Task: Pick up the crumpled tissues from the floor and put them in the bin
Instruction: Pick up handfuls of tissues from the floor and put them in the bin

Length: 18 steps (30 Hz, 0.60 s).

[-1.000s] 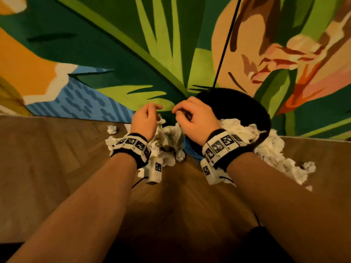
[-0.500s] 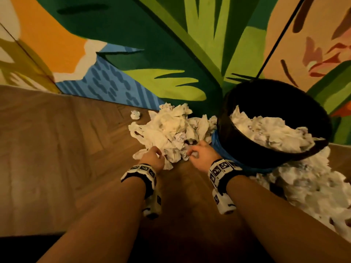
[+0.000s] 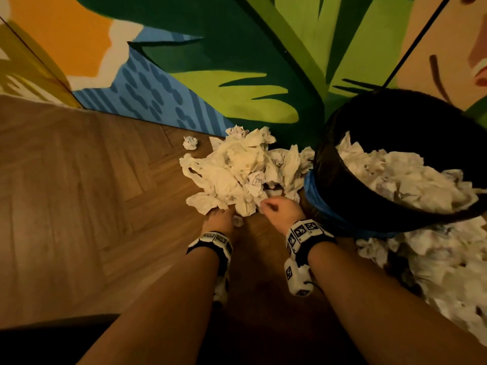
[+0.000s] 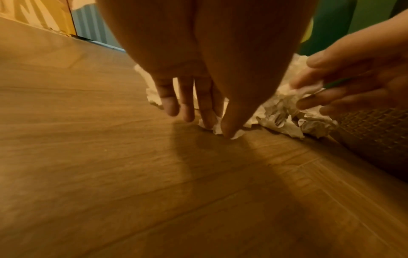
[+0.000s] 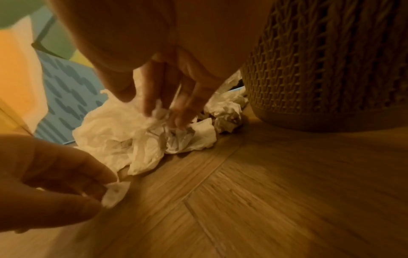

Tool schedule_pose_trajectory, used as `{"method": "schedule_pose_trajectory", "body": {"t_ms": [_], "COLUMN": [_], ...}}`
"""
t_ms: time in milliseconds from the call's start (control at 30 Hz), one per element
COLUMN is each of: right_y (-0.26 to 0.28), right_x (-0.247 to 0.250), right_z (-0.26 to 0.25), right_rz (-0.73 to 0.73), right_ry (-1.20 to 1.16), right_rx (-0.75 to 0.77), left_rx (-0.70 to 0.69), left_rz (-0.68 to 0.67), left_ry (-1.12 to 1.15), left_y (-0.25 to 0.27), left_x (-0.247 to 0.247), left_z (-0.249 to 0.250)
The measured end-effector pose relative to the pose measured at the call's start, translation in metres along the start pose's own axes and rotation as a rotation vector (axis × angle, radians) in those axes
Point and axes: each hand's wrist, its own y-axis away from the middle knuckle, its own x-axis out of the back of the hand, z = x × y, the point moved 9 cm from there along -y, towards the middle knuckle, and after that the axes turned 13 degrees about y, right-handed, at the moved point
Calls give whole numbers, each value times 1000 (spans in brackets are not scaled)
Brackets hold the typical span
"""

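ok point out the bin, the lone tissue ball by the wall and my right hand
bin (image 3: pixel 326 164), head view, on its dark outer wall.
lone tissue ball (image 3: pixel 190 142), head view, on its middle.
right hand (image 3: pixel 280 210), head view, on the back of the hand.

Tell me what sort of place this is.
Probably an indoor room, home or a decorated public interior; I cannot tell which. It has a herringbone wood floor, a wall mural of big leaves and flowers, and a woven bin with a dark liner, already holding tissues, with a tissue pile beside it.
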Motion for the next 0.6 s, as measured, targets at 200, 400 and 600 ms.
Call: {"method": "schedule_pose_trajectory", "body": {"t_ms": [200,400,600], "right_y": [15,25,32], "right_x": [4,-15,-20], "right_z": [26,51,62], "right_rz": [84,43,58], "right_ry": [-347,-407,-521], "right_rx": [-100,-257,-364], "left_rx": [-68,-15,26], "left_rz": [143,284,284], "left_ry": [234,463,524], "left_y": [15,28,31], "left_x": [5,16,10], "left_z": [8,-9,-16]}}
